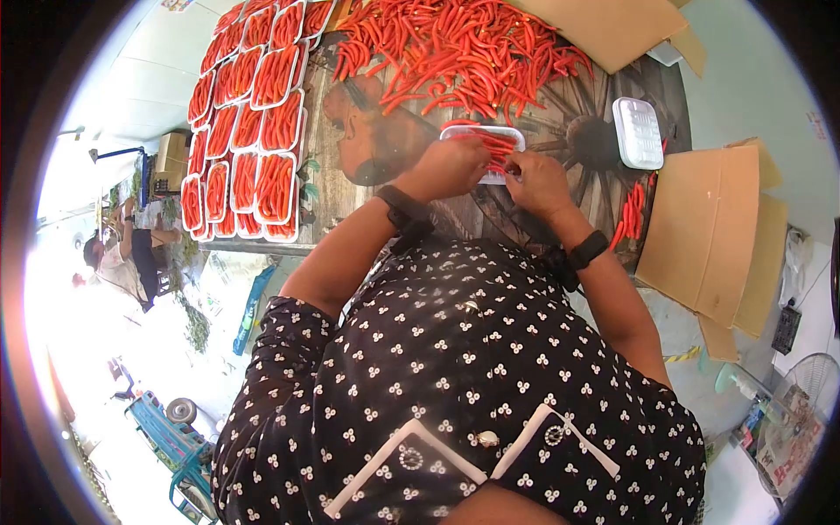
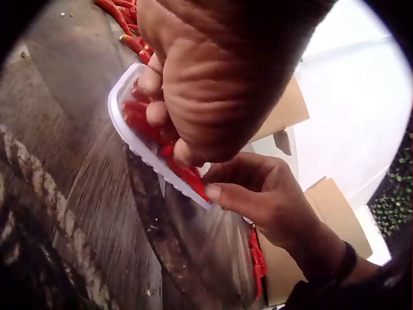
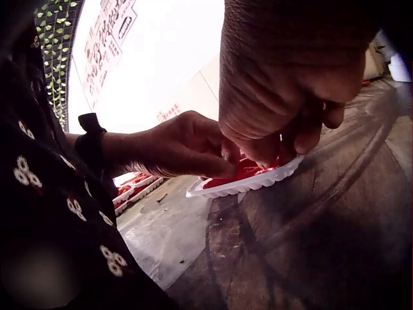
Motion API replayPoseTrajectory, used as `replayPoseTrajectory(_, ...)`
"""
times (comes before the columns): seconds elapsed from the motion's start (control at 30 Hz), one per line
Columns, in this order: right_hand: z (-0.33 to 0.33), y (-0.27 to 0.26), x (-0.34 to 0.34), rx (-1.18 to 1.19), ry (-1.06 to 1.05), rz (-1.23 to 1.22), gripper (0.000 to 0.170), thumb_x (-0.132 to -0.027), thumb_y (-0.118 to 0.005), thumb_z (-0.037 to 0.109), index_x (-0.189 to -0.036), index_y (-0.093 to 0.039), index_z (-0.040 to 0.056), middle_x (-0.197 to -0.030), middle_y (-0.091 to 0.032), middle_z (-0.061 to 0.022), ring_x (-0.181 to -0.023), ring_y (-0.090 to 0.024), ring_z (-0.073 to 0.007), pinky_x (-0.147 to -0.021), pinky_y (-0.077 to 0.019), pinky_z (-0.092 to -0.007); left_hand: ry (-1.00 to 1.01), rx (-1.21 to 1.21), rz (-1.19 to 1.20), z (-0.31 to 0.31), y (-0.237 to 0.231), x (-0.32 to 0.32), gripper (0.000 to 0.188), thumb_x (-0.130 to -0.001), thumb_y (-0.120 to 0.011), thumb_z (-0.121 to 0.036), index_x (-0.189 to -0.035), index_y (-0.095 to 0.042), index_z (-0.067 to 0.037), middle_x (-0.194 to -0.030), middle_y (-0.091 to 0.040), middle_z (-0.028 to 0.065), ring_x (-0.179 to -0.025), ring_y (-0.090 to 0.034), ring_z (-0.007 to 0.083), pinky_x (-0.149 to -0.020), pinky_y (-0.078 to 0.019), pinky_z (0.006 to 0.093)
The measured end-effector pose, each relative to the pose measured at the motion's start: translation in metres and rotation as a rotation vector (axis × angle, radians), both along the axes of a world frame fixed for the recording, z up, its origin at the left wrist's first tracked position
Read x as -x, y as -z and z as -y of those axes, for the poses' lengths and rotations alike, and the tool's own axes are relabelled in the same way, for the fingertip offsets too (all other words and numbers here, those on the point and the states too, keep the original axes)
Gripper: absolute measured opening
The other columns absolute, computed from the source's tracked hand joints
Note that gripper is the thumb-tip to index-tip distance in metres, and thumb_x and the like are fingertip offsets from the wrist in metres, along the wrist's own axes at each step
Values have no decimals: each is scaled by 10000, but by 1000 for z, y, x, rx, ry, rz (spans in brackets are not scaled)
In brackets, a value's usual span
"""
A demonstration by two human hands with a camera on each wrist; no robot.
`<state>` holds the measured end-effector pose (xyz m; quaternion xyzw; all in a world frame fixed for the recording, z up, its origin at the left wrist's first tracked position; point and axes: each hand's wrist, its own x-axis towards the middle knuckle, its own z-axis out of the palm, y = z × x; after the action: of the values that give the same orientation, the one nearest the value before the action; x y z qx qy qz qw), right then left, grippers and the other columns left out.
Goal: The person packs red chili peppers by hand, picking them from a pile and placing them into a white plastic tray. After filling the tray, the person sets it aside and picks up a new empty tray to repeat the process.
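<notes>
In the head view, a person in a dark patterned shirt (image 1: 464,350) works at a table (image 1: 328,201) whose surface shows a violin and a spoked wheel. A white tray (image 1: 519,137) rests on it in front of the person, with red chilies (image 1: 500,144) lying inside. The left hand (image 1: 451,166) bends over the tray's left part; the right hand (image 1: 540,184) is at its right end, thumb and forefinger brought together. Each wrist wears a black band. Beyond the tray spreads a large heap of loose chilies (image 1: 464,52), and to the left stand rows of filled trays (image 1: 302,114). On the right are a white ribbed tray (image 1: 639,133), a few stray chilies (image 1: 630,214) and an open cardboard box (image 1: 700,232); more cardboard (image 1: 604,31) shows at the far edge.

In the left wrist view, the left fingers are bent down into the tray and touch the chilies; whether this grip closes on any of them cannot be told. The right grip is nearly closed, thumb and finger pinching chilies at the tray's near end.

In the right wrist view, the right hand arches over the tray, fingers pointing down and partly in shadow. The left thumb lies along the contents near the rim, and some filled trays show behind the left hand.
</notes>
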<state>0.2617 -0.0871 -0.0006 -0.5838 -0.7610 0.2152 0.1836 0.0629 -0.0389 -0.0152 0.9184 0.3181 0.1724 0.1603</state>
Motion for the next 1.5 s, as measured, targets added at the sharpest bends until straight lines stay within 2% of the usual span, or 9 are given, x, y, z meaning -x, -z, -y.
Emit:
replayPoseTrajectory(0.6,-6,1,2,-13,-38,45,146,-728,-610,160,-781,-619,24,-795,-627,-198,-764,-623,-385,-694,-490,-494,-16,-8,-14,-4,2,-2,113,-749,-629,-179,-789,-603,-76,-789,-615,94,-737,-631,303,-640,-506,418)
replayPoseTrajectory(0.67,-6,7,1,-92,-15,85,127,-726,-685,137,-819,-627,72,-769,-648,-101,-736,-646,-295,-667,-507,-397,-3,-19,-3,-9,13,-4,111,-755,-625,-181,-786,-602,-77,-786,-615,93,-738,-632,302,-639,-507,417)
replayPoseTrajectory(0.77,-6,14,0,-108,0,60,139,-724,-691,137,-826,-624,70,-766,-648,-90,-729,-648,-284,-664,-508,-387,19,-49,25,-14,26,-5,108,-762,-618,-182,-779,-599,-77,-783,-615,92,-740,-633,301,-639,-508,416)
replayPoseTrajectory(0.83,-6,16,0,-121,8,55,140,-725,-690,135,-829,-623,69,-769,-649,-87,-728,-648,-281,-663,-508,-385,25,-65,40,-11,16,-6,107,-764,-614,-182,-776,-597,-77,-783,-616,91,-740,-634,301,-638,-508,415)
replayPoseTrajectory(0.9,-5,17,1,-130,15,48,141,-727,-689,133,-832,-622,68,-772,-651,-84,-726,-649,-278,-661,-509,-383,-25,-8,-64,-7,3,-6,106,-767,-608,-183,-772,-597,-77,-783,-618,91,-742,-635,298,-634,-510,414)
replayPoseTrajectory(1.07,-4,16,0,-139,6,27,141,-731,-685,137,-833,-619,67,-794,-661,-90,-735,-653,-276,-655,-506,-385,-68,-9,-62,-1,-12,-2,106,-767,-602,-180,-783,-603,-75,-789,-623,94,-748,-639,294,-626,-513,418)
replayPoseTrajectory(1.4,-5,13,1,-123,29,3,147,-746,-666,149,-854,-616,62,-813,-661,-112,-749,-646,-303,-665,-503,-403,-111,-55,-158,0,-11,-11,67,-738,-582,-126,-774,-611,-78,-794,-648,93,-721,-655,278,-605,-524,409)
replayPoseTrajectory(1.5,-5,14,2,-109,43,0,143,-752,-661,146,-860,-615,64,-815,-660,-111,-751,-645,-301,-665,-503,-405,-117,-71,-112,1,-8,-9,62,-745,-585,-137,-758,-602,-78,-774,-646,89,-704,-653,276,-591,-522,411)
